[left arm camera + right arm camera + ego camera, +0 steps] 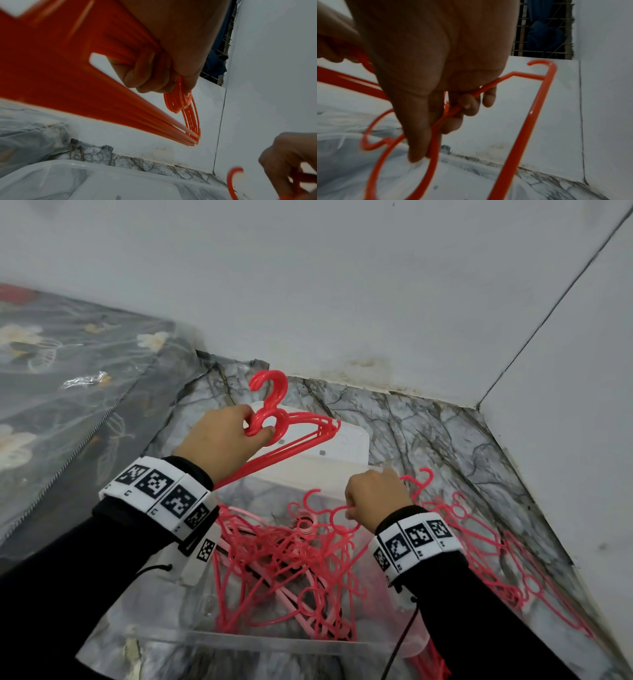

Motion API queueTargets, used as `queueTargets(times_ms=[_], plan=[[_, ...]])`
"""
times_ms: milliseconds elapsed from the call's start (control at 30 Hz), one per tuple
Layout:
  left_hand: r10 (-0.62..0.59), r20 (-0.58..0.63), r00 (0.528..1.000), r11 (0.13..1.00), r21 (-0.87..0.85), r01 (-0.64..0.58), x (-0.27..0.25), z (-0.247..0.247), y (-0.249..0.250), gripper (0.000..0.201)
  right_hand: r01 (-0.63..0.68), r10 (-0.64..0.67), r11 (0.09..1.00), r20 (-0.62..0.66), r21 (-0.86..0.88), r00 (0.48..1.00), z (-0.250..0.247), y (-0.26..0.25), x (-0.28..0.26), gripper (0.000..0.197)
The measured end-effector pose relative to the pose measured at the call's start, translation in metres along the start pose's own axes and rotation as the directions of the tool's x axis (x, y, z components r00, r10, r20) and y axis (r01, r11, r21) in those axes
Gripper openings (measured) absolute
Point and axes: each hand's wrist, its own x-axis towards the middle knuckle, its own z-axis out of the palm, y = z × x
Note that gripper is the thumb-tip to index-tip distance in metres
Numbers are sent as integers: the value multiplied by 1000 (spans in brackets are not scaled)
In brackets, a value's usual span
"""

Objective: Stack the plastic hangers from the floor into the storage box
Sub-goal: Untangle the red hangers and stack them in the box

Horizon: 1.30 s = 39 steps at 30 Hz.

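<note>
Wristbands (161, 491) with black-and-white square codes, no readable writing.
Left hand (222, 440) grips a bundle of red hangers (301, 429) above the clear storage box (274, 642); right hand (375, 498) clasps one hanger (522, 132) over the pile.

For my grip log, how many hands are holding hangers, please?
2: the left hand grips a raised hanger bundle; the right hand grips a single hanger.

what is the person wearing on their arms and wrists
Both arms are in black long sleeves. The left wrist band and right wrist band are white, printed with square black-and-white coded markers. A thin black cable hangs below the right wrist. Both hands are bare.
</note>
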Motion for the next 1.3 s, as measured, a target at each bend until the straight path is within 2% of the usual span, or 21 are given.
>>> queueTargets(times_ms=[67,133,200,267,333,367,400,467,500,533,567,600,700,733,833,867,933,1100,1200,1233,1300], plan=[[-2,-1,1000,999,35,2,-1,-1,-2,37,-78,78,997,-84,-2,993,-4,8,-2,12],[11,-11,1000,996,85,-10,-1,-2,-4,39,-188,202,977,-158,99,967,-9,19,-3,12],[30,-43,999,994,111,-25,-1,-3,-5,39,-289,338,907,-122,306,933,-11,29,-6,9],[27,-84,996,994,105,-19,0,-4,-5,41,-322,388,769,-4,552,922,-10,34,-7,7],[15,-96,995,996,92,-6,0,-5,-6,43,-308,377,542,101,782,921,-9,30,-7,7],[9,-96,995,997,83,-1,1,-4,-5,44,-302,360,379,161,875,919,-10,25,-8,8],[1,-98,995,997,74,6,1,-4,-5,45,-296,322,178,229,938,919,-12,18,-8,11],[-18,-101,995,998,59,24,2,-3,-4,47,-257,198,-241,307,936,931,-21,2,-7,15],[-27,-101,995,998,52,32,2,-2,-3,46,-220,149,-375,293,901,944,-26,-5,-7,18],[-33,-99,995,998,46,37,3,-1,-3,45,-180,123,-441,258,879,958,-31,-12,-6,20],[-32,-95,995,999,39,36,3,0,-4,44,-141,111,-457,214,878,971,-36,-17,-6,23],[-24,-89,996,999,27,27,4,1,-4,43,-101,112,-436,165,895,980,-39,-23,-5,24],[40,-42,998,999,-36,-41,4,3,-3,44,4,136,-293,38,956,990,-42,-36,-6,17],[71,-22,997,995,-64,-72,3,4,-2,47,30,154,-216,4,976,988,-40,-38,-6,14],[161,17,987,979,-132,-158,-1,7,5,56,72,218,190,-114,979,969,-33,-39,-6,16],[170,34,985,978,-127,-164,-3,7,7,61,79,219,297,-148,952,964,-31,-39,-5,17],[180,66,981,980,-103,-173,-7,10,12,69,106,220,408,-210,907,953,-28,-39,-4,15],[208,104,973,975,-98,-198,-16,17,22,66,234,246,495,-393,837,886,-29,-43,-1,2],[208,132,969,976,-89,-198,-20,22,23,65,314,258,532,-504,786,824,-29,-50,-3,6],[214,132,968,975,-87,-204,-22,24,24,64,326,283,498,-505,804,815,-29,-52,-3,5],[221,121,968,975,-58,-215,-23,26,24,61,319,328,355,-437,879,838,-28,-53,-2,15]])
